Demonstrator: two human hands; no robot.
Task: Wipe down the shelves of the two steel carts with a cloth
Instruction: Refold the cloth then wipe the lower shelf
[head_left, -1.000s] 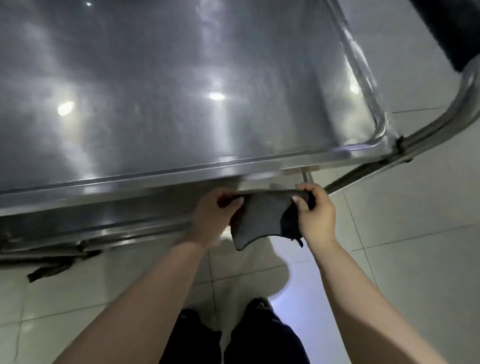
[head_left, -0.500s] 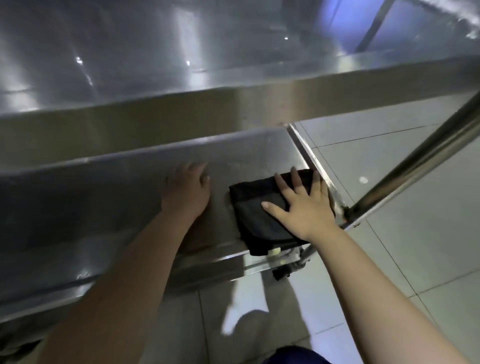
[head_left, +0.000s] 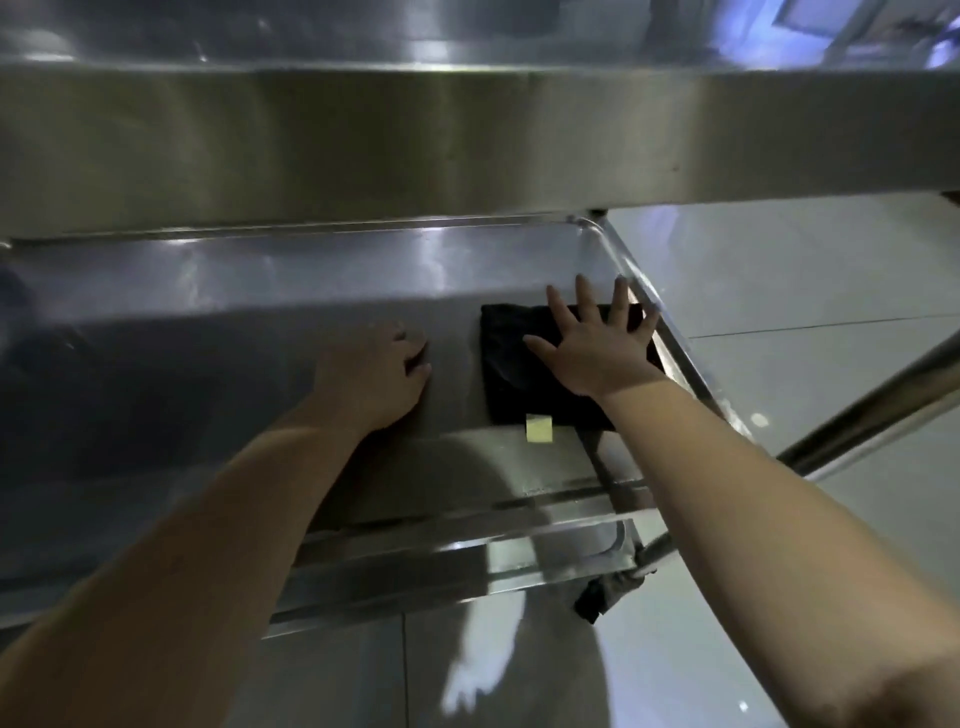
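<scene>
The right hand (head_left: 597, 353), fingers spread flat, presses the folded black cloth (head_left: 514, 374) onto the lower steel cart shelf (head_left: 260, 291); to its left the left hand (head_left: 374, 374) rests on the shelf, fingers loosely curled, holding nothing.

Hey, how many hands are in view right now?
2. The left hand rests on the bare shelf, just left of the cloth. The right hand lies spread on that cloth, near the shelf's right rim. Neither is hidden.
</scene>
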